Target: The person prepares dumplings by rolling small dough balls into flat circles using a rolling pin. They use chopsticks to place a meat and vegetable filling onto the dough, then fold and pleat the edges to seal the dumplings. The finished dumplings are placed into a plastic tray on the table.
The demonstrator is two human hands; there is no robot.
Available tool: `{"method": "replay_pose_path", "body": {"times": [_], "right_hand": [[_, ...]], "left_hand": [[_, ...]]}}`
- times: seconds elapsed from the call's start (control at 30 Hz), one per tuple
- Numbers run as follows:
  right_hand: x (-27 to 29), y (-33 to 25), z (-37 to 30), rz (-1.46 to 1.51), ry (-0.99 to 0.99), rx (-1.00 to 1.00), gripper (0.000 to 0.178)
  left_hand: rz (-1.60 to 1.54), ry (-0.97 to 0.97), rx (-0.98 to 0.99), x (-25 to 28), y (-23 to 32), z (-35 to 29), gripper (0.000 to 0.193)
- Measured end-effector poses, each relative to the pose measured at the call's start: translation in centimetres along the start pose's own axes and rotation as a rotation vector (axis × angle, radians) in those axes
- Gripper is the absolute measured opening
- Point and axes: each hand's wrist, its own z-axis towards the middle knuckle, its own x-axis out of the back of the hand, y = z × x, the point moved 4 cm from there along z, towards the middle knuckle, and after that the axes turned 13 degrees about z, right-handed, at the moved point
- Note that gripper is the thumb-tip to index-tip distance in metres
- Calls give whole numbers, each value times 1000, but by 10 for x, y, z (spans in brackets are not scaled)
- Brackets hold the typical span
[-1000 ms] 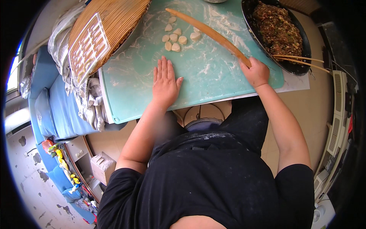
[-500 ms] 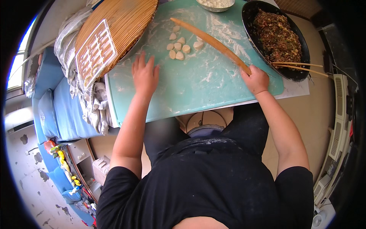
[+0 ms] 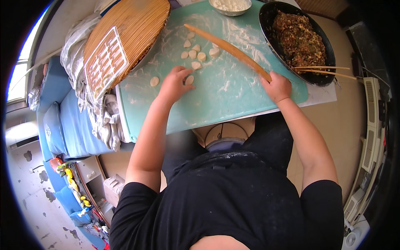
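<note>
My left hand [image 3: 174, 85] curls over the floured green mat [image 3: 216, 98], with a small round dough piece [image 3: 189, 80] between its thumb and fingers. Left of this hand, a flattened dough piece [image 3: 154, 81] lies by itself on the mat. Several more pale dough pieces [image 3: 192, 54] sit loosely grouped just beyond my fingers. My right hand [image 3: 277, 87] is closed around the near end of a long, slightly bent-looking wooden rolling pin [image 3: 227, 46]. The pin slants away to the far left, its tip beyond the dough pieces.
A black pan [image 3: 263, 31] of chopped filling [image 3: 300, 39] stands far right, chopsticks [image 3: 325, 71] across its rim. A bowl of flour [image 3: 230, 6] is at the back. A round woven tray [image 3: 137, 21] bearing a white plastic mould [image 3: 106, 60] overhangs the left side, beside bunched cloth [image 3: 106, 121].
My left hand has moved right, from spread fingers on the mat to a curl round a dough piece. A flattened piece now shows where it was. My right hand still grips the rolling pin.
</note>
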Motion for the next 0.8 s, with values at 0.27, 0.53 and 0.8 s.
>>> {"method": "replay_pose_path", "body": {"times": [0.27, 0.53, 0.8], "right_hand": [[-1, -1, 0, -32, 19, 39, 38], [0, -2, 1, -38, 28, 53, 39], [-1, -1, 1, -30, 30, 55, 38]], "left_hand": [[-55, -27, 0, 1, 3, -19, 38], [17, 132, -16, -9, -4, -27, 26], [425, 208, -138, -13, 24, -42, 50]]}}
